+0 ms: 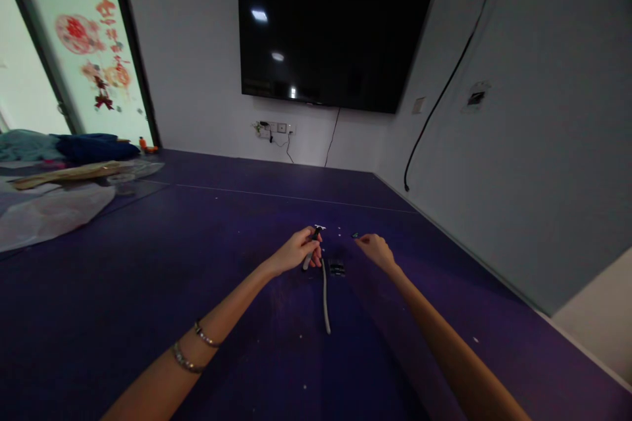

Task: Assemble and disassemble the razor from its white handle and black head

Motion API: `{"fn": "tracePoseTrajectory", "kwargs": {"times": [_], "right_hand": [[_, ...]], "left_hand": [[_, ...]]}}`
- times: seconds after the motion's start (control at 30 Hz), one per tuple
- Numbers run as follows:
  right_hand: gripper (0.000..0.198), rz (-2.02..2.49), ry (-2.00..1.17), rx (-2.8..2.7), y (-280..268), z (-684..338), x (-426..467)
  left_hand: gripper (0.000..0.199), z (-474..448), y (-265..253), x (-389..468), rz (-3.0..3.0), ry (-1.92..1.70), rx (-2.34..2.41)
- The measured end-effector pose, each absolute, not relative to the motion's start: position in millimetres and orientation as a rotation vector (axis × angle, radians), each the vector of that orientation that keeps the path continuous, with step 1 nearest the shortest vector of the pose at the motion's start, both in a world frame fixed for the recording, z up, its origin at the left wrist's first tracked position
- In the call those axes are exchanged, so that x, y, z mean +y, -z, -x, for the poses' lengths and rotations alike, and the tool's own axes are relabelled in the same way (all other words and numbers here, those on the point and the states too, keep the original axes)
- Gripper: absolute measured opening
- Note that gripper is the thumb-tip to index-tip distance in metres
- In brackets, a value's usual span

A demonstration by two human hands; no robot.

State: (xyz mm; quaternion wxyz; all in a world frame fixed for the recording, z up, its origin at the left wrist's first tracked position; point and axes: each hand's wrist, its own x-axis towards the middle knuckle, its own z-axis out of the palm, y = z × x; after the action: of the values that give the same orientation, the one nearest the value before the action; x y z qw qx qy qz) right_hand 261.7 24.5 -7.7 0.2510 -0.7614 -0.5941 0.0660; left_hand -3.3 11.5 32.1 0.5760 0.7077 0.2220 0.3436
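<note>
Left hand (299, 251) is closed around the top end of a thin grey tool (324, 296); from my remote view I cannot identify it exactly. Its long axis runs from that fist back toward me, over the purple table (148, 263). Right hand (375, 248) pinches a tiny dark part (355, 235), just to the right of the tool's head, close but apart.

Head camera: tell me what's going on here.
A person works over a dark purple table. The left hand grips a small dark tool, with a grey strap lying on the table just below it. The right hand pinches a tiny dark part. A small black piece lies between the hands.
</note>
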Motion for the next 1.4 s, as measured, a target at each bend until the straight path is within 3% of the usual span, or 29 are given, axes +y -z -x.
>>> {"fn": "tracePoseTrajectory", "kwargs": {"times": [0.2,0.47,0.97,1.4], "right_hand": [[0.026,1.968,-0.257,-1.686,23,-274,33],[0.022,1.492,-0.476,-2.085,30,-241,15],[0.016,1.576,-0.290,-2.183,27,-224,1],[0.011,1.513,-0.387,-2.091,32,-223,4]], "left_hand": [[0.008,5,-31,15,-1.642,-0.834,0.538],[0.007,5,-26,18,-1.652,-0.802,0.549],[0.006,2,-22,17,-1.635,-0.788,0.551],[0.008,0,-17,16,-1.639,-0.745,0.547]]}}
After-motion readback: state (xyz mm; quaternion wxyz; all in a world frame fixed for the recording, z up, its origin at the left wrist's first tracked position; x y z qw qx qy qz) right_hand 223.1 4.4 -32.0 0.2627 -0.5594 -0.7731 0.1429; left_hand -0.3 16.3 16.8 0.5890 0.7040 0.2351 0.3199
